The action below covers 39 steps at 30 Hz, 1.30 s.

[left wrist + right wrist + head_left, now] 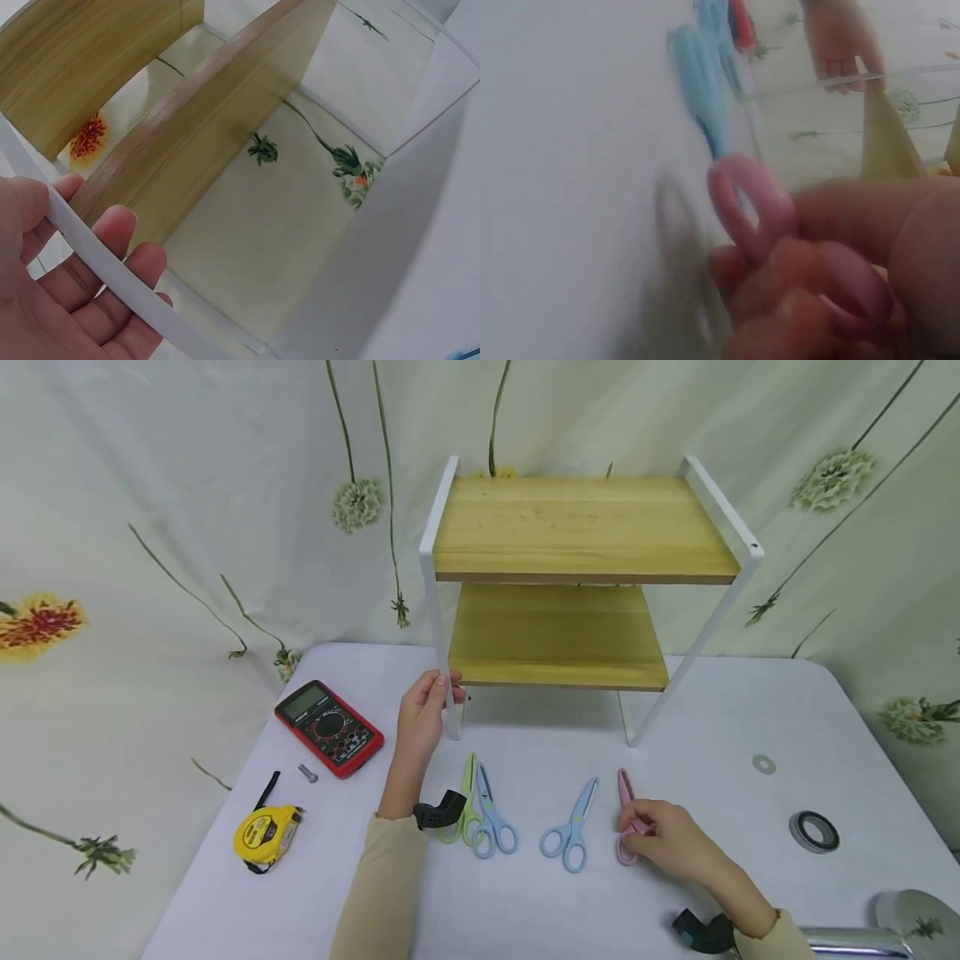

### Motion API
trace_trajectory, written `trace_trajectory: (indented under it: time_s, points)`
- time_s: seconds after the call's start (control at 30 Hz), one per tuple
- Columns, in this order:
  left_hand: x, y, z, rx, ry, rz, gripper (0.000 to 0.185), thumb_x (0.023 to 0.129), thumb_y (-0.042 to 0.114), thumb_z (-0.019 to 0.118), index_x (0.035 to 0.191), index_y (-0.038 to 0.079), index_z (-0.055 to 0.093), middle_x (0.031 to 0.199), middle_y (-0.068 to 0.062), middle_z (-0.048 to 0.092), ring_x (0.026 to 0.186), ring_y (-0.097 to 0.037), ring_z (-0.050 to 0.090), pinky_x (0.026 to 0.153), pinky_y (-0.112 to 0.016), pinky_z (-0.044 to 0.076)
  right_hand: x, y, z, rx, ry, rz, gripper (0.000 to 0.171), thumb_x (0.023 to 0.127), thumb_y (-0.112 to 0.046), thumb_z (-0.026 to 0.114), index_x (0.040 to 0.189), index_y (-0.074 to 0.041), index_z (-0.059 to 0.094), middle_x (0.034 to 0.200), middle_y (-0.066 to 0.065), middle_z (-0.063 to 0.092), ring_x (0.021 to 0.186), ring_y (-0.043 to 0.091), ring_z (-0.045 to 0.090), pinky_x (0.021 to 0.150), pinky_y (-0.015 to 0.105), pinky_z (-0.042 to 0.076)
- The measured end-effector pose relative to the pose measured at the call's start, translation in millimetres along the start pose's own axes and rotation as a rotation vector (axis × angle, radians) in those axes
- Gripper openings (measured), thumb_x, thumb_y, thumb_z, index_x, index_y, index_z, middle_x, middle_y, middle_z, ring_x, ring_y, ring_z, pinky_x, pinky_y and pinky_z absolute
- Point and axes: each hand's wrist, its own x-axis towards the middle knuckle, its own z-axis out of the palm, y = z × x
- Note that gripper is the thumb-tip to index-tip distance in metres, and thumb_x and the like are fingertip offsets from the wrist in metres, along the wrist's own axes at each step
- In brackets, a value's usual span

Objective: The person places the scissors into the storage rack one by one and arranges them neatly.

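A two-tier shelf with wooden boards (585, 531) and a white metal frame (435, 610) stands at the back of the table. My left hand (422, 718) holds the frame's left leg near the lower board; in the left wrist view its fingers curl around the white bar (97, 259). My right hand (675, 842) pinches pink scissors (625, 787) by the handles, their tips pointing toward the shelf. Close up, one pink handle loop (739, 187) shows past the fingers. To their left lie blue scissors (577, 828), then a second blue pair (489, 817) overlapping green scissors (468, 787).
Left of the shelf lie a red multimeter (330, 727), a small bolt (308, 773) and a yellow tape measure (266, 837). On the right are a grey washer (764, 764) and a black ring (813, 848). A metal bar (855, 941) with a round end sits at the lower right.
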Motion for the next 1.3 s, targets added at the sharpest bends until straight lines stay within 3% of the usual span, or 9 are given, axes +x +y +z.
trace_trajectory:
  time_s: [0.17,0.27,0.47,0.67,0.77,0.87,1.07,1.17,1.3]
  points:
    - [-1.5,-1.3,2.8,-0.009,0.013,0.021,0.031,0.110,0.021,0.044,0.117,0.000,0.066,0.088,-0.001,0.070,0.088,-0.006,0.064,0.091,-0.033,0.045,-2,-18,-19,0.207,-0.092,-0.025,0.022,0.092,-0.006,0.068,0.109,0.008,0.069,0.064,-0.003,0.056,0.048,0.003,0.050,0.044,0.024,0.046]
    - [-2.4,-0.3,3.6,0.008,0.030,0.041,0.031,0.110,0.020,0.045,0.116,0.000,0.067,0.088,-0.005,0.070,0.086,-0.006,0.063,0.088,-0.030,0.044,-1,-41,-37,0.201,-0.097,-0.231,0.029,0.090,-0.001,0.071,0.117,0.010,0.068,0.069,-0.001,0.057,0.057,0.003,0.051,0.048,0.024,0.046]
    - [-2.0,-0.1,2.7,0.021,0.043,0.057,0.032,0.110,0.022,0.045,0.115,0.001,0.067,0.090,-0.011,0.070,0.085,-0.005,0.063,0.086,-0.029,0.042,13,-106,-77,0.077,-0.107,-0.665,0.056,0.079,0.003,0.081,0.133,-0.007,0.066,0.089,-0.001,0.065,0.078,0.008,0.055,0.062,0.025,0.047]
    - [-1.1,-2.6,3.1,-0.001,0.044,0.062,0.031,0.110,0.020,0.045,0.115,-0.001,0.067,0.087,-0.005,0.070,0.084,-0.004,0.064,0.087,-0.029,0.042,52,-187,-109,-0.090,0.095,-0.919,0.050,0.081,-0.004,0.082,0.129,-0.001,0.067,0.090,0.001,0.069,0.076,0.007,0.055,0.065,0.020,0.046]
    - [-1.2,-3.8,4.0,-0.014,0.045,0.070,0.030,0.109,0.019,0.045,0.115,-0.001,0.067,0.085,-0.001,0.070,0.083,-0.004,0.064,0.087,-0.031,0.043,80,-224,-122,-0.203,0.171,-0.888,0.048,0.083,-0.003,0.081,0.129,0.001,0.067,0.092,0.006,0.071,0.075,0.011,0.052,0.065,0.019,0.044]
    - [-1.0,-4.3,4.2,-0.022,0.040,0.079,0.030,0.109,0.018,0.045,0.115,-0.002,0.067,0.082,0.005,0.069,0.082,-0.003,0.065,0.087,-0.033,0.044,109,-256,-132,-0.329,0.203,-0.764,0.042,0.090,-0.012,0.077,0.130,-0.003,0.068,0.099,0.010,0.074,0.075,0.015,0.056,0.065,0.017,0.045]
    - [-0.9,-2.7,3.2,-0.040,0.037,0.086,0.030,0.109,0.017,0.045,0.116,-0.004,0.067,0.079,0.011,0.066,0.081,-0.003,0.065,0.088,-0.030,0.046,162,-299,-137,-0.470,0.139,-0.560,0.046,0.098,-0.031,0.068,0.137,-0.007,0.064,0.113,0.008,0.072,0.086,0.017,0.061,0.078,0.025,0.047]
    - [-0.4,-2.2,2.5,-0.043,0.036,0.081,0.030,0.109,0.017,0.045,0.115,-0.003,0.067,0.079,0.012,0.066,0.082,-0.003,0.065,0.088,-0.030,0.046,181,-306,-130,-0.529,0.104,-0.552,0.040,0.101,-0.034,0.063,0.131,-0.009,0.067,0.101,0.006,0.070,0.085,0.015,0.058,0.080,0.027,0.044]
    - [-0.6,-1.4,2.1,-0.047,0.029,0.072,0.029,0.109,0.016,0.046,0.114,-0.003,0.066,0.080,0.010,0.067,0.082,-0.003,0.065,0.090,-0.035,0.045,196,-305,-118,-0.567,0.133,-0.585,0.031,0.103,-0.037,0.059,0.117,-0.015,0.074,0.070,0.000,0.059,0.066,0.014,0.050,0.066,0.026,0.038]
